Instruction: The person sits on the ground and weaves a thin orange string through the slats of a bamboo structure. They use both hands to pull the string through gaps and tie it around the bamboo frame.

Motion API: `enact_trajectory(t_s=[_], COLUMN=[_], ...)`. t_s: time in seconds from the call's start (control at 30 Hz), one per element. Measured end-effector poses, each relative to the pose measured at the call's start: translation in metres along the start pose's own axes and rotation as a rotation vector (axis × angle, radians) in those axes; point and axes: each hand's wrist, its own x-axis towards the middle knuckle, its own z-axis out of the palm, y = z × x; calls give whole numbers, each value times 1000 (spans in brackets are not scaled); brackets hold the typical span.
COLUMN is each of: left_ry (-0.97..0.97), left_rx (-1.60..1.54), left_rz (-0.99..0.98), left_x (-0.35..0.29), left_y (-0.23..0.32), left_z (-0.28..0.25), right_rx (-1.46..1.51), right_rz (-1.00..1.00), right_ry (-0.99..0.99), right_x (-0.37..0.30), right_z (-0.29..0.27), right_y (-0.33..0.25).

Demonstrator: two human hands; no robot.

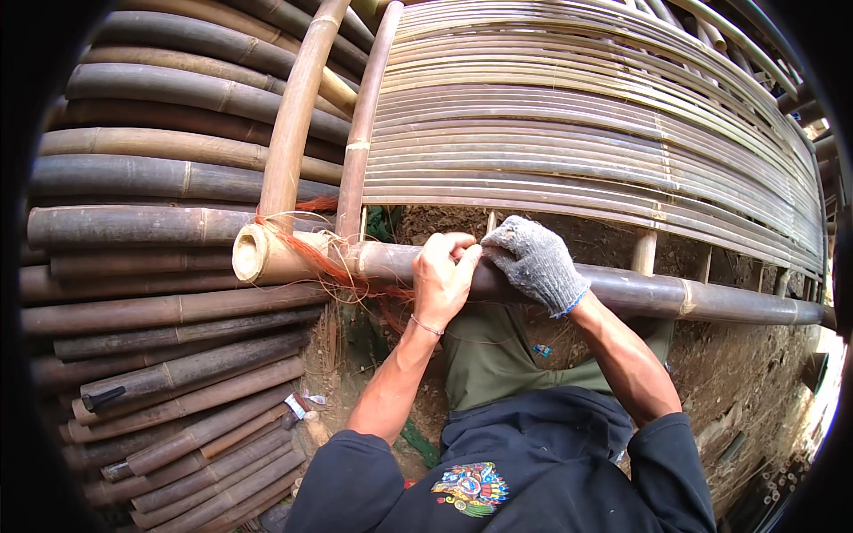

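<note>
My left hand (442, 277) is bare, with a thin band at the wrist. Its thumb and forefinger are pinched together just above the thick dark bamboo pole (613, 289). My right hand (536, 264) wears a grey knitted glove with a blue hem, and its closed fingertips meet those of the left. Whatever lies between the fingertips is too small to make out. Left of my hands, orange-red fibre cord (311, 256) with loose thin strands wraps the joint where an upright bamboo pole (298, 115) meets the thick one. Beyond them stretches a panel of bamboo slats (515, 133).
Bamboo poles (142, 173) lie stacked along the whole left side. My legs in green trousers (484, 351) reach under the thick pole. Small scraps of wrapper (298, 406) lie by the poles, and bare soil (746, 382) spreads to the right.
</note>
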Motion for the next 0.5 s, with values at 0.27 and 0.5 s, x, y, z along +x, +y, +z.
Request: enact_trajectory(t_s=[0.27,0.5], left_ry=[-74,-255], left_rx=[173,-149], left_rz=[219,-102], left_x=[2,5], left_y=[-5,-2], left_z=[2,-7], right_rx=[-55,23], right_rz=[47,-2], right_ry=[81,161], right_x=[-5,-14], right_z=[-2,-6], right_y=[-10,2])
